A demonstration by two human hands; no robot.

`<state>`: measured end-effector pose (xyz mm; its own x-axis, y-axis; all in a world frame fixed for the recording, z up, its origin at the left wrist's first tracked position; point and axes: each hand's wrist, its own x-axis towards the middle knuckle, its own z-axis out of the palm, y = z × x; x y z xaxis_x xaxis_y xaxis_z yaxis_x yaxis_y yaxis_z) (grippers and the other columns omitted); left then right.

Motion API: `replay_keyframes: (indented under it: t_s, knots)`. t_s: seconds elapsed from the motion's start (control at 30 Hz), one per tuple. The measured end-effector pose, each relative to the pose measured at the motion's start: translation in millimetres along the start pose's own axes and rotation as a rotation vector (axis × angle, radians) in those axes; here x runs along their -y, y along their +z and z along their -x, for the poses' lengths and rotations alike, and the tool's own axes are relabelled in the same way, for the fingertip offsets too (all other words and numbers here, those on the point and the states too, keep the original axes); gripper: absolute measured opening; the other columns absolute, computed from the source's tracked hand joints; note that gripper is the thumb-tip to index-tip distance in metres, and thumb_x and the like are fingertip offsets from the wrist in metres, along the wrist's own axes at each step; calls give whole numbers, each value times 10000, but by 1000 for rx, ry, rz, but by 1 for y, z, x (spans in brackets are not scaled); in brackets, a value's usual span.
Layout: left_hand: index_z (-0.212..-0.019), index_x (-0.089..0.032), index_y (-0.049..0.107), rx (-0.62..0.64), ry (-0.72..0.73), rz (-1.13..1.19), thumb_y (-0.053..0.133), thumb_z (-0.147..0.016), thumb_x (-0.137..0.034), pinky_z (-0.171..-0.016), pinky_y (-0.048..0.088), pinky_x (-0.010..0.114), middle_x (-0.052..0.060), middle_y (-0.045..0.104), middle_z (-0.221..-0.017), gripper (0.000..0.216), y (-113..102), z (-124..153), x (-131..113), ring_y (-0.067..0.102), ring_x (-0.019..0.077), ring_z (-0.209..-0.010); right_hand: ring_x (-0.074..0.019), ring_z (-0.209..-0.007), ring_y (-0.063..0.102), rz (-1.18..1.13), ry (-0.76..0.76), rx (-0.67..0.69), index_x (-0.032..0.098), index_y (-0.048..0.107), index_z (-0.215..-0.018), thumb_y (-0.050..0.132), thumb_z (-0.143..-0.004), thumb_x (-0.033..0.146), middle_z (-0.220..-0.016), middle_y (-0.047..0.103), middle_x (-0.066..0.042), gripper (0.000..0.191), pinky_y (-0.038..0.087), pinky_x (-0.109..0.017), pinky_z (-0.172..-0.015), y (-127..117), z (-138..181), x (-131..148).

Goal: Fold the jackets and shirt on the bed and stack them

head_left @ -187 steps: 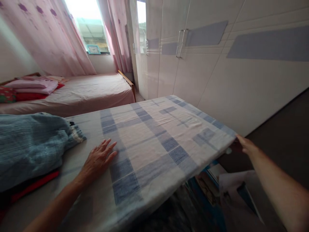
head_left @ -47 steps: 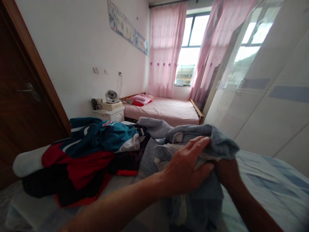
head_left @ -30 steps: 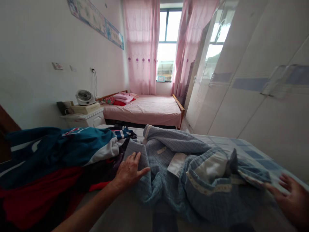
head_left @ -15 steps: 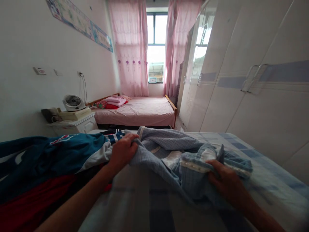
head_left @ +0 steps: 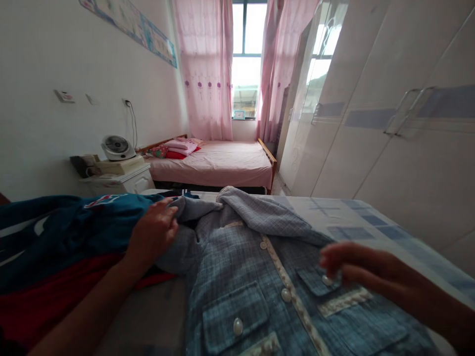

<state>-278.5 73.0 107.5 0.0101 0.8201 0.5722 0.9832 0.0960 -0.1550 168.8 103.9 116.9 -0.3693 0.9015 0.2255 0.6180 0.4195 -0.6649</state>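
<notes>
One blue checked shirt (head_left: 260,277) lies front-up and spread across the near bed (head_left: 352,222), showing two chest pockets and three pearly buttons (one on the placket, one on each pocket). The left hand (head_left: 152,235) is closed on the shirt's left shoulder, beside one heap of teal and red clothes (head_left: 63,247). The right hand (head_left: 356,269) hovers just over the right pocket, fingers loosely curled and holding nothing. One pink bed (head_left: 218,165) stands far off under the window, one small fan (head_left: 116,147) at far left.

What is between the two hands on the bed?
In the head view, the blue shirt lies spread between the left hand and the right hand, its row of buttons running down the middle.
</notes>
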Motion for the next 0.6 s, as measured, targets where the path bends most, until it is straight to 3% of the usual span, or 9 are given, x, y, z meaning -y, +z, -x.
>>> replay_keyframes:
  t_s: [0.03, 0.1, 0.23, 0.3, 0.37, 0.47, 0.53, 0.6]
  knots:
    - [-1092, -105, 609, 22, 52, 57, 397, -843, -213, -1030, 356, 383, 152, 501, -1282, 344, 3, -2, -11, 464, 284, -1186, -227, -928, 642, 41, -35, 106, 246, 619, -1128, 501, -828, 471, -1034, 679, -65, 392, 542, -347, -773, 6, -20, 2]
    - [-1115, -136, 615, 75, 125, 110, 428, -854, -240, -1056, 325, 387, 141, 492, -1318, 338, 9, -7, -31, 439, 277, -1228, -238, -1089, 573, 237, -168, 57, 211, 542, -1231, 492, -837, 379, -1210, 602, -95, 432, 479, -390, -900, 26, -60, 3]
    - [-1336, -203, 450, 123, 46, -13, 568, -798, -325, -1065, 223, 546, 146, 349, -1450, 564, 26, -18, -47, 266, 345, -1343, -305, -1299, 364, 594, -351, 77, 192, 426, -1349, 589, -753, 298, -1425, 401, -137, 627, 300, -507, -1035, 83, -113, -2]
    - [-1387, -200, 373, 184, -45, -58, 612, -761, -317, -988, 313, 562, 184, 355, -1435, 680, 37, -19, -43, 327, 386, -1300, -329, -1327, 306, 579, -335, 62, 192, 459, -1325, 636, -697, 262, -1450, 363, -140, 656, 233, -534, -1054, 107, -129, -8]
    - [-1341, -153, 435, 291, -90, -56, 586, -760, -234, -848, 440, 486, 221, 501, -1293, 605, 46, -18, -34, 521, 381, -1121, -321, -1289, 366, 399, -217, 8, 209, 581, -1188, 633, -680, 217, -1378, 469, -118, 510, 247, -507, -1047, 119, -144, -13]
    - [-985, -141, 663, 405, -63, -14, 489, -764, -112, -688, 489, 353, 137, 677, -901, 282, 52, -19, -23, 653, 281, -798, -281, -1045, 576, 146, -16, -88, 196, 683, -883, 557, -749, 242, -1023, 683, -90, 190, 400, -412, -918, 111, -168, -21]
    - [-781, -169, 666, 382, -47, 4, 440, -785, -104, -666, 486, 313, 85, 676, -784, 235, 48, -27, -16, 655, 241, -735, -248, -863, 628, 68, 64, -166, 162, 679, -826, 495, -799, 291, -837, 695, -77, 227, 462, -350, -779, 87, -184, -27]
    - [-787, -176, 645, 302, -65, 3, 392, -822, -120, -675, 484, 314, 83, 669, -828, 262, 39, -44, -9, 652, 232, -744, -208, -737, 627, -27, 146, -276, 96, 663, -892, 432, -837, 320, -779, 680, -86, 327, 471, -297, -659, 53, -197, -32]
